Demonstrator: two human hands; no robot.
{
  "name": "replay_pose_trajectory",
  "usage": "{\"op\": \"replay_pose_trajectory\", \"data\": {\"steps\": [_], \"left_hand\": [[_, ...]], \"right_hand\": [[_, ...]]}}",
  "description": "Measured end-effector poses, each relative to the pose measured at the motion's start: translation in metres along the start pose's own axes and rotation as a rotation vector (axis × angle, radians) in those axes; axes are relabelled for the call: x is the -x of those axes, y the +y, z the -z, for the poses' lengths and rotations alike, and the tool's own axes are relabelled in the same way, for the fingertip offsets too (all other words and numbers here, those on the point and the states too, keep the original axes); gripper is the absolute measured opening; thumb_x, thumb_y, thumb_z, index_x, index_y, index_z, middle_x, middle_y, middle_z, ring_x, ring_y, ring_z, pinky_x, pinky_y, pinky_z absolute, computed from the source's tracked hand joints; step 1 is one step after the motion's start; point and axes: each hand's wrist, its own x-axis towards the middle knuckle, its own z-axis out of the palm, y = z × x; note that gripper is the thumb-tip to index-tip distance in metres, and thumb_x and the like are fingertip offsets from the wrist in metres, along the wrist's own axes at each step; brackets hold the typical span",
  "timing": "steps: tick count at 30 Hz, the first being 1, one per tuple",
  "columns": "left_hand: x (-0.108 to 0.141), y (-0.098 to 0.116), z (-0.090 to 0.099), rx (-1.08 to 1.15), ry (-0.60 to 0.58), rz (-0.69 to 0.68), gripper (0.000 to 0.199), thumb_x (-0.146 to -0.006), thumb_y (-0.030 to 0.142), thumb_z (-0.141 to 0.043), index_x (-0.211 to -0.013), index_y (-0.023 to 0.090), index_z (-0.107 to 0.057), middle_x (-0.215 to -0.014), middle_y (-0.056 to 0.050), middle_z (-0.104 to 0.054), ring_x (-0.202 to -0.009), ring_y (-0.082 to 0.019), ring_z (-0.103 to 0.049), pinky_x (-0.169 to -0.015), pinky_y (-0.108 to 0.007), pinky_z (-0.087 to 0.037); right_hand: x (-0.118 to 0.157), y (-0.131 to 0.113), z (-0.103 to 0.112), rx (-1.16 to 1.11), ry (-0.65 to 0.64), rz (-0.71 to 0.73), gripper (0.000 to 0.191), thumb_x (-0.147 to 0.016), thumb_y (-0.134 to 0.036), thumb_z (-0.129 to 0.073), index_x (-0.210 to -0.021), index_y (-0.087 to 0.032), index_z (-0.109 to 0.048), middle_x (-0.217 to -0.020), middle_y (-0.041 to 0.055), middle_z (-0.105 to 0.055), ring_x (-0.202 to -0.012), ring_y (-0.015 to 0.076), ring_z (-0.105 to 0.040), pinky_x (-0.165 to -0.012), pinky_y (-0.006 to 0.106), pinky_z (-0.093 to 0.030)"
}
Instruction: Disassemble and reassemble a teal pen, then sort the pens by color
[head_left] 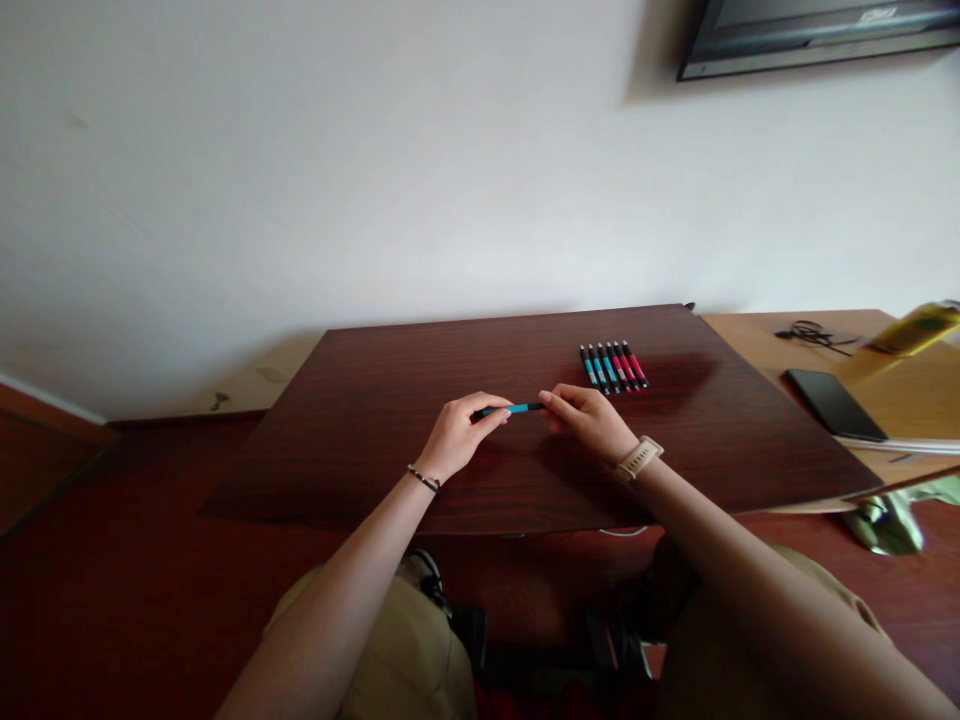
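A blue pen with black ends [519,408] is held level above the dark wooden table [420,370], between my two hands. My left hand [459,432] is closed, its thumb and fingers pinching the pen near its left end. With thumb and forefinger, my right hand [585,415] grips the black right end. Beyond my right hand, several blue pens [599,369] and red pens [629,367] lie side by side in a neat row, blue on the left and red on the right.
To the right, a lighter wooden table [750,340] bears a black phone [834,404], a dark coiled cable [814,333] and a yellow bottle-like object [919,328]. A white wall [450,170] stands behind, with a screen [817,40] mounted at upper right.
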Motion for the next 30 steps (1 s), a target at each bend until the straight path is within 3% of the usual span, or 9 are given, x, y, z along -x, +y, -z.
{"op": "replay_pose_trajectory", "data": {"steps": [4,10,17,21,24,26,30], "left_hand": [[0.000,0.000,-0.002,-0.010,0.022,-0.019,0.021,-0.099,0.036,-0.066,-0.108,0.023,-0.079,-0.109,-0.006,-0.078,-0.097,-0.019,-0.070,-0.090,-0.031,-0.052],[-0.001,-0.006,-0.004,0.076,0.024,0.094,0.033,-0.101,0.046,-0.061,-0.109,0.018,-0.076,-0.086,-0.005,-0.075,-0.070,-0.015,-0.063,-0.066,-0.025,-0.049],[-0.001,-0.002,-0.002,0.095,0.015,0.080,0.028,-0.100,0.043,-0.063,-0.104,0.019,-0.077,-0.085,-0.004,-0.076,-0.073,-0.015,-0.067,-0.070,-0.025,-0.052],[-0.001,-0.004,-0.001,0.109,0.030,0.075,0.026,-0.096,0.041,-0.068,-0.108,0.019,-0.077,-0.098,-0.006,-0.078,-0.079,-0.016,-0.069,-0.072,-0.026,-0.054],[-0.002,-0.006,0.002,0.171,0.110,0.087,0.030,-0.092,0.041,-0.074,-0.113,0.019,-0.075,-0.108,-0.008,-0.077,-0.080,-0.015,-0.070,-0.073,-0.027,-0.055],[-0.002,-0.007,0.004,0.256,0.149,0.106,0.032,-0.092,0.040,-0.074,-0.115,0.018,-0.074,-0.104,-0.008,-0.077,-0.078,-0.015,-0.070,-0.073,-0.027,-0.056],[-0.001,-0.005,0.006,0.477,0.129,0.159,0.034,-0.096,0.042,-0.069,-0.118,0.016,-0.073,-0.100,-0.010,-0.078,-0.082,-0.017,-0.071,-0.075,-0.029,-0.055]], "right_hand": [[0.001,-0.001,-0.003,0.046,0.003,-0.041,0.063,-0.100,-0.072,-0.047,-0.064,-0.022,-0.063,-0.052,-0.0003,-0.055,-0.052,0.0153,-0.050,-0.058,0.030,-0.039],[0.001,-0.004,-0.002,-0.028,0.024,0.028,0.046,-0.093,-0.067,-0.064,-0.083,-0.022,-0.066,-0.072,0.0014,-0.069,-0.066,0.0172,-0.057,-0.061,0.029,-0.042],[0.002,-0.004,-0.002,0.027,0.022,0.009,0.055,-0.099,-0.069,-0.053,-0.071,-0.022,-0.062,-0.060,-0.0012,-0.057,-0.057,0.0152,-0.049,-0.057,0.030,-0.037],[0.002,-0.003,-0.004,0.006,0.039,-0.020,0.057,-0.099,-0.070,-0.052,-0.069,-0.022,-0.063,-0.059,-0.0003,-0.057,-0.056,0.0151,-0.049,-0.057,0.030,-0.037],[0.000,0.000,-0.004,-0.102,0.085,-0.047,0.052,-0.094,-0.069,-0.060,-0.076,-0.021,-0.066,-0.066,0.0007,-0.062,-0.061,0.0152,-0.051,-0.059,0.029,-0.039],[-0.001,0.003,-0.004,-0.220,0.112,-0.083,0.048,-0.091,-0.068,-0.067,-0.081,-0.021,-0.067,-0.070,0.0007,-0.063,-0.064,0.0146,-0.052,-0.060,0.028,-0.040],[-0.001,0.007,-0.004,-0.463,0.131,-0.174,0.042,-0.085,-0.061,-0.078,-0.084,-0.020,-0.067,-0.075,-0.0002,-0.062,-0.066,0.0123,-0.051,-0.060,0.025,-0.041]]}}
